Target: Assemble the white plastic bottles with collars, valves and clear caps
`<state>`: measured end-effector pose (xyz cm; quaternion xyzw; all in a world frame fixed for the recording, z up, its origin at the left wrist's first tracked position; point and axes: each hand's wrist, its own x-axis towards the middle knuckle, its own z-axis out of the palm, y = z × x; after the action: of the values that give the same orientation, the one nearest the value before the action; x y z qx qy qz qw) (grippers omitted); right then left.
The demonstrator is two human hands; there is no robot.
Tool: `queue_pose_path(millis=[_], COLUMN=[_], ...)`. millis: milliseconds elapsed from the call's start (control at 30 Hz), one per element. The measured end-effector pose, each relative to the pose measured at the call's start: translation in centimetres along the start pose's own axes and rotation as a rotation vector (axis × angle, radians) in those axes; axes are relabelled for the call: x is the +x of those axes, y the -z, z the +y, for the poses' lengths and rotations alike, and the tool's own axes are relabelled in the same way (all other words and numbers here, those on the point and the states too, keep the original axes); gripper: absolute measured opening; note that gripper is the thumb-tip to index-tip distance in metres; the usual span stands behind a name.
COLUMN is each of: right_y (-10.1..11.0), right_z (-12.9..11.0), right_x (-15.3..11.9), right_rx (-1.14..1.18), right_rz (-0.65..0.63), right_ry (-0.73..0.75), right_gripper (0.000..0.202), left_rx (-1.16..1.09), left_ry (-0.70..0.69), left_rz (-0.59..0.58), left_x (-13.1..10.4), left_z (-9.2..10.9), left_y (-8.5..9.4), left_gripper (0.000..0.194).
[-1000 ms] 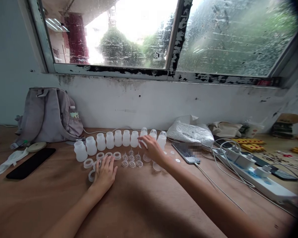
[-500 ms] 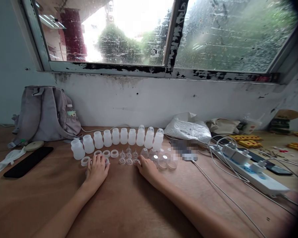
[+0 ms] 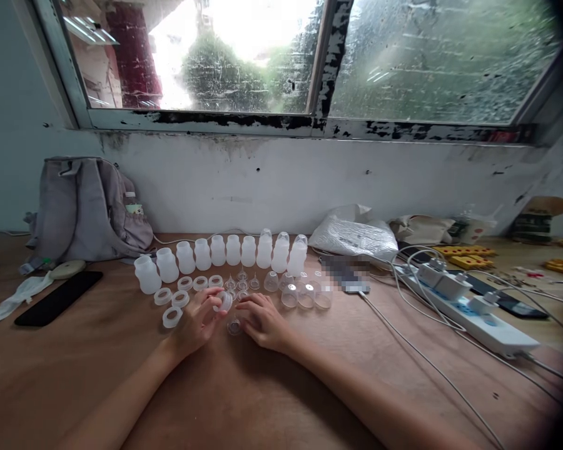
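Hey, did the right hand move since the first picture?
Yes. Measured against the three capped bottles, the right hand has moved away from them, toward the person, and is now beside the small clear pieces.

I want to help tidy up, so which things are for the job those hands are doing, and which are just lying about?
Seem part of the job:
- ring in the left hand
- clear teats by the right hand
- loose rings
- bottles
- clear caps

Seem just lying about:
- backpack
- silver bag
- power strip
- white cloth
- yellow pieces
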<state>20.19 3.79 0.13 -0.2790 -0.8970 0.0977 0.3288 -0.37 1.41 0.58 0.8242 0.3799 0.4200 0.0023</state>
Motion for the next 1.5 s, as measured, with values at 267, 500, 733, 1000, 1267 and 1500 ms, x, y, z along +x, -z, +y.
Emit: queue_pose_path(millis=[267,500,733,1000,1267,1500], right_y=[-0.4,-0.6,-0.6,-0.7,-1.5,-1.8], right_z=[1.5,1.4,1.4,0.7,-0.9,-0.7], right_x=[0.0,0.0,0.1,-0.2,0.1,0.4], right_rx=[0.083,0.071,0.065,0.136,0.156,0.207], right_rz=[0.19,0.152,0.138,0.142,0.139,0.15], right_ry=[-0.137,-0.154,-0.159,-0.085,-0.091,-0.293], right_gripper=[0.023,0.025,0.025,0.045,0.015,0.009], left_rx=[-0.088,-0.08,-0.004,-0.237,-0.59,-0.609], left_ry=[0.067,0.102,0.079,0.387,0.612,0.558], left_rz=[-0.264,-0.332,-0.307,-0.06,-0.045,-0.149], left_x=[0.1,0.1,0.1,0.5,0.5,0.4], left_z=[1.4,1.3,1.2,1.5,1.7,2.7], left_y=[-0.7,-1.0,-1.2,-1.6,-2.6,-1.9], left_gripper=[0.032,0.049,0.047,0.018,0.025,0.022])
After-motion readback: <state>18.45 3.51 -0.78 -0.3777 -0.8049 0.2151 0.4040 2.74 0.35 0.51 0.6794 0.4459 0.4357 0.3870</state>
